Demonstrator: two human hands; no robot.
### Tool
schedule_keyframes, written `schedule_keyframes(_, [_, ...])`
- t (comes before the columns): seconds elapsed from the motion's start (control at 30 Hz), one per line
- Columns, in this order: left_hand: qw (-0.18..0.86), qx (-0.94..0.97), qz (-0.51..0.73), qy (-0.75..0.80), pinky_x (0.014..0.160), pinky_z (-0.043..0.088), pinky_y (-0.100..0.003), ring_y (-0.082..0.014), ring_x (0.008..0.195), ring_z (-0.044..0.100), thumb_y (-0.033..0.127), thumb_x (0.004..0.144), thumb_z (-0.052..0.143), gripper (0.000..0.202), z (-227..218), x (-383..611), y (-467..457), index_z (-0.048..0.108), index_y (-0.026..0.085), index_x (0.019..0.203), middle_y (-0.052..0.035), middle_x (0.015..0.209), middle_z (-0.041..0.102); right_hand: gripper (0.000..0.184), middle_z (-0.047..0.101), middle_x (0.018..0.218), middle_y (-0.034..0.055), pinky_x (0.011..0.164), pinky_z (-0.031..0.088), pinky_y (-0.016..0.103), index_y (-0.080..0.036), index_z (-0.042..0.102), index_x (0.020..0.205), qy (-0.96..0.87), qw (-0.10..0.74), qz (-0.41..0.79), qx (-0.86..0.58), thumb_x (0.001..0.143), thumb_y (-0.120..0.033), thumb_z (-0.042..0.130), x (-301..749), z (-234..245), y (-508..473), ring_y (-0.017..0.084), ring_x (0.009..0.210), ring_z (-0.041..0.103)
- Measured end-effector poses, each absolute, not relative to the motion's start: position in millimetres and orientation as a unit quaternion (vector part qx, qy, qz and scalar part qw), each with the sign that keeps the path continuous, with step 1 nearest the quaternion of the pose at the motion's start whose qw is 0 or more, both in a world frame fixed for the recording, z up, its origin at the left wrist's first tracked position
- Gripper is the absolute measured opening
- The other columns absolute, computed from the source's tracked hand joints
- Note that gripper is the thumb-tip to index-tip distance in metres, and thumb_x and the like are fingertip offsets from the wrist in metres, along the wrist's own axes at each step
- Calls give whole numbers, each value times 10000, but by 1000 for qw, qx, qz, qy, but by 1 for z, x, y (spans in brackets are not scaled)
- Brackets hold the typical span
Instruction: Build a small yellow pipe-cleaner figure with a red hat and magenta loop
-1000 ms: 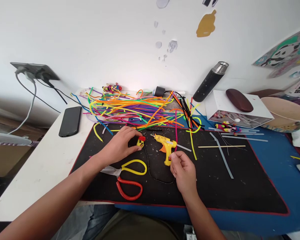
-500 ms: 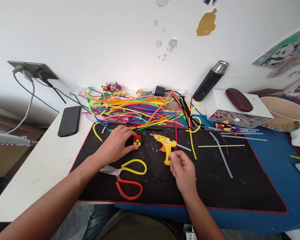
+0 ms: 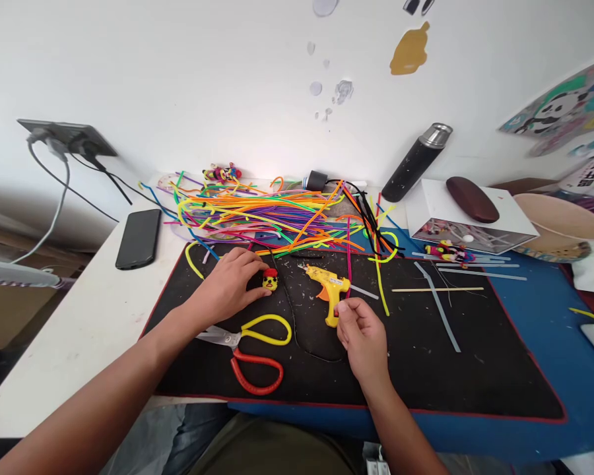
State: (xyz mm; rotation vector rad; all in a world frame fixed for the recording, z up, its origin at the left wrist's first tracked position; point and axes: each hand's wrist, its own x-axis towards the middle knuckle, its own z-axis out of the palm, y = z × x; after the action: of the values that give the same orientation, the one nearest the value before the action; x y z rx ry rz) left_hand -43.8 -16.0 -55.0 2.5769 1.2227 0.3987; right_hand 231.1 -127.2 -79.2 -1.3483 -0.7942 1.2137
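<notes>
My left hand (image 3: 230,285) is closed on a small yellow figure with a red top (image 3: 270,280), resting on the black mat (image 3: 475,376). My right hand (image 3: 360,335) is pinched by the handle of a yellow glue gun (image 3: 329,285) that stands on the mat, its nozzle pointing left toward the figure. What the right fingers pinch is too small to make out. Scissors with one yellow and one red handle (image 3: 251,348) lie just below my left hand. A black cord (image 3: 297,330) runs across the mat between my hands.
A heap of coloured pipe cleaners (image 3: 272,216) fills the back of the desk. A black phone (image 3: 138,238) lies left, a black flask (image 3: 416,161) and a white box (image 3: 468,214) right. Clear glue sticks (image 3: 438,305) lie on the mat.
My left hand has drawn the small figure a little to the left, away from the glue gun's nozzle. My right hand has stayed by the gun's handle.
</notes>
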Motion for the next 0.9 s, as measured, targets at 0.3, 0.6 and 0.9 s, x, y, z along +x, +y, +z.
schedule_keyframes(0.3, [135, 884, 141, 424, 1137, 491, -557, -353, 1240, 611, 520, 983, 742, 490, -56, -44, -19, 687, 196, 1346, -133, 1300, 722, 541, 374, 564, -97, 392, 209, 190, -199, 633, 794, -331, 549, 513, -570, 843, -702, 827, 231, -78, -126, 57, 433, 300])
schedule_keyframes(0.6, [176, 872, 174, 423, 1147, 490, -535, -326, 1248, 624, 450, 1053, 631, 369, -53, -34, -27, 700, 217, 1331, -123, 1302, 729, 542, 347, 544, -104, 388, 216, 193, -204, 638, 798, -338, 543, 506, -579, 853, -716, 807, 231, -78, -126, 67, 429, 293])
schedule_keyframes(0.9, [178, 860, 191, 438, 1153, 487, -548, -323, 1213, 652, 352, 1033, 614, 302, -57, -29, -31, 704, 211, 1284, -119, 1264, 749, 517, 360, 535, -100, 397, 231, 198, -205, 636, 799, -349, 542, 501, -577, 882, -691, 793, 232, -78, -127, 72, 436, 305])
